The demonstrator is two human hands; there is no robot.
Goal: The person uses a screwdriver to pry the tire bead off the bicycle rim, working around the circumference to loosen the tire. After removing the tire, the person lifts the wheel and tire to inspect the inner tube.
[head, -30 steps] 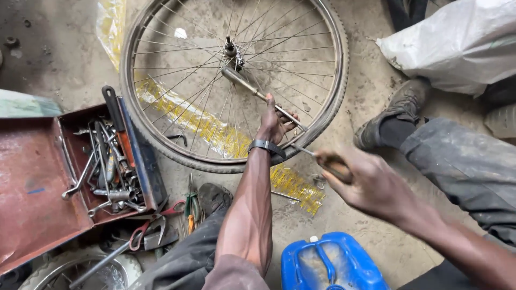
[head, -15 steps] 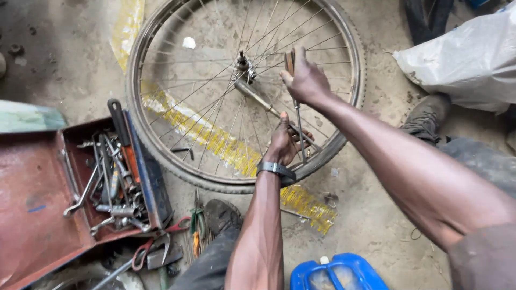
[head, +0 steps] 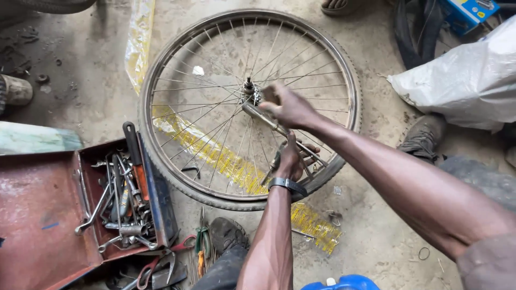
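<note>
Wheel (head: 177, 86) — thin steel spokes, worn rubber tyre — lies flat on gritty concrete. Right hand (head: 290, 107) clenches a metal wrench (head: 269, 121) by the hub (head: 250, 86); left hand (head: 293, 158) grips that tool's lower end. Left of it, a rusty red toolbox (head: 48, 215); beneath the wheel, crinkled yellow plastic (head: 226, 158).

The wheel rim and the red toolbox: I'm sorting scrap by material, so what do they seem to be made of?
The wheel rim looks like bare metal, probably steel: grey, dull sheen, thin wire spokes. The red toolbox looks like painted sheet metal: the red coat is worn and patchy, with thin folded edges.
</note>
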